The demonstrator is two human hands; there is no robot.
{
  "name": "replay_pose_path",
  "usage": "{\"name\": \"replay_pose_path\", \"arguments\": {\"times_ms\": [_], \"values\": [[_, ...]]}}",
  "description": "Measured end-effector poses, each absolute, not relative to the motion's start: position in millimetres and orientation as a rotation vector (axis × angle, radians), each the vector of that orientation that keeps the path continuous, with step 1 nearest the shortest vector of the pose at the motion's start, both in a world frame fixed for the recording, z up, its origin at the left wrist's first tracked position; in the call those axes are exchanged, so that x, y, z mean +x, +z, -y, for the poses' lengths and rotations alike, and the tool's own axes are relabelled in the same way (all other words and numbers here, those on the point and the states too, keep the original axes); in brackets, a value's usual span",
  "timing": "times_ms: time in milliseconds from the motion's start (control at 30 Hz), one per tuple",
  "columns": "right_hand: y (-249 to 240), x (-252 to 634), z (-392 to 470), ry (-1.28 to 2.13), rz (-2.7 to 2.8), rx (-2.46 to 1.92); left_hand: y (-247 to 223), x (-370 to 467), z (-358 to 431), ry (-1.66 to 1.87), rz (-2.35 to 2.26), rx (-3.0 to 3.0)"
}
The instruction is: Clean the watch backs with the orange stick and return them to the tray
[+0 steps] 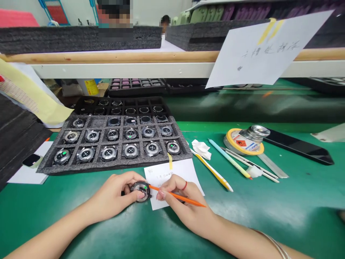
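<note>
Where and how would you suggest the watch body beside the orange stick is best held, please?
I'd grip the watch body by its left rim, coming from the left with the thumb on its face, as the left hand does. Its round edge suits a pinch, and the orange stick, in the right hand, points at its right edge, so that side seems best left free.

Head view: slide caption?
Left hand holds a watch body while the right hand holds an orange stick at its edge, near a foam tray.
</note>
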State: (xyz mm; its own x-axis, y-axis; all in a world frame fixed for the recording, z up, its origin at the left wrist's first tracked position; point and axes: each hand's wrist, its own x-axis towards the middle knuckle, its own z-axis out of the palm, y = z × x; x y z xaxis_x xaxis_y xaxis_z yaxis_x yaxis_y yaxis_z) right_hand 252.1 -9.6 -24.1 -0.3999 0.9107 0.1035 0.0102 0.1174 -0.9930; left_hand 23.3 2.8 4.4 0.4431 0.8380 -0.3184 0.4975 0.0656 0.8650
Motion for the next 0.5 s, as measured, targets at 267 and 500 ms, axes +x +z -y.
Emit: {"name": "replay_pose_path", "arguments": {"times_ms": [267, 500], "values": [[-24.2, 251.5, 9.4, 1.394, 1.583, -0.922, 3.8, 22.5, -2.1, 0.386, -1.202, 1.596], [-26.2, 242.2, 3.4, 1.458, 1.515, -0.857, 1.3, 21.8, -2.0, 0.424, -1.185, 1.596]]}}
